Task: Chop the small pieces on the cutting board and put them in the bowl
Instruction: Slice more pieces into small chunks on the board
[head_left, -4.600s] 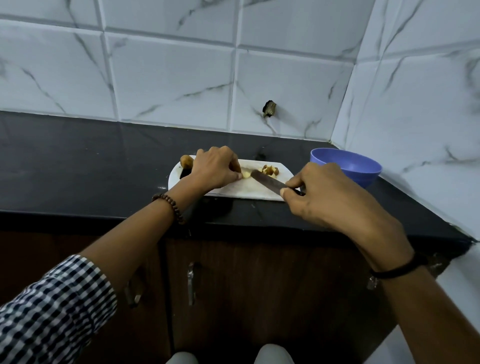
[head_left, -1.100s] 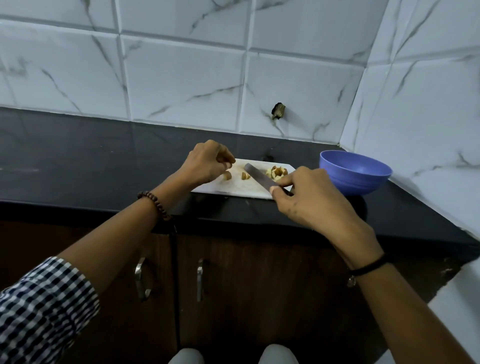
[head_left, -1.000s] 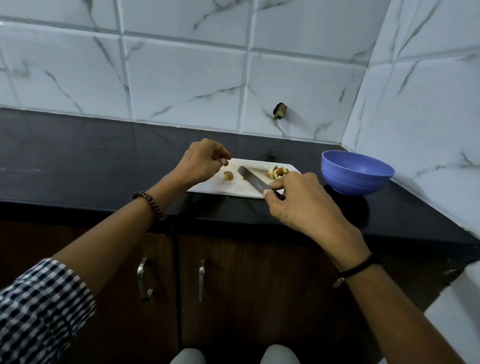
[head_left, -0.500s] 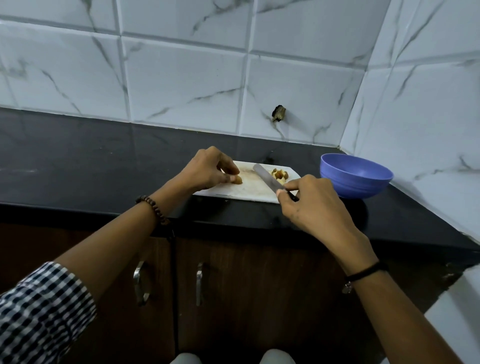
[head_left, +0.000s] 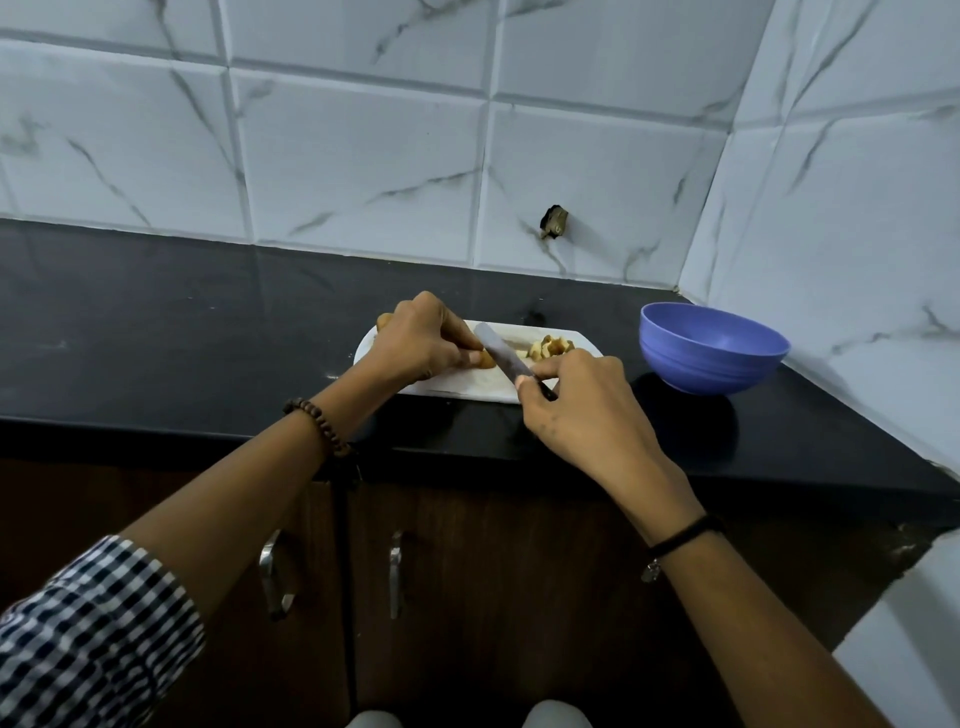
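A person's left hand, fingers curled, pinches a small tan piece down on the white cutting board, while the right hand grips a knife with the forefinger stretched toward the blade; the handle is almost wholly hidden in the fist. The blade slants across the board, its edge right beside the pinched piece, though whether it touches cannot be made out. A heap of chopped pieces lies at the board's far right end, near the blue bowl, which stands apart from the board on the black countertop. A brownish lump shows behind the left knuckles, mostly covered. A beaded bracelet circles the left wrist, a black band the right; the checked sleeve is cut off at the frame's lower left
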